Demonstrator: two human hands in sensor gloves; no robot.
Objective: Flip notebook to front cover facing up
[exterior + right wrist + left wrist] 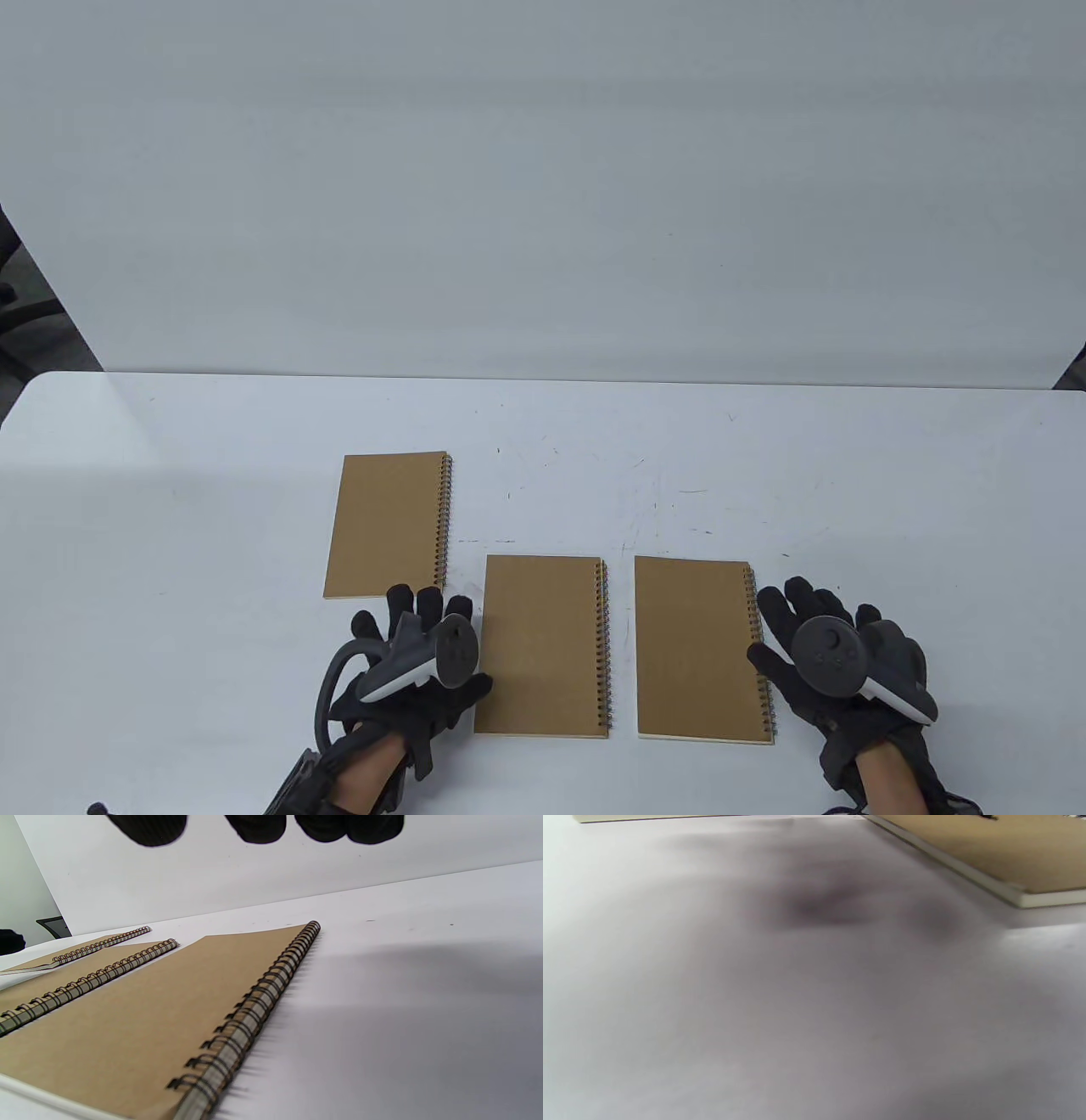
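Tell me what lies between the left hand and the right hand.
Table view: two notebooks flat on the table, the middle notebook nearer the left hand, the right notebook beside the right hand.

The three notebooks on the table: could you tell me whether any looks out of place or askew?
Only the left notebook stands out: it sits farther back and slightly tilted, while the middle notebook and right notebook lie level side by side. Nothing looks damaged.

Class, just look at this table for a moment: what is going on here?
Three brown spiral notebooks lie flat on a white table, spirals on their right edges. The left hand hovers beside the middle notebook, the right hand beside the right notebook. The far-left notebook lies apart. Neither hand grips anything.
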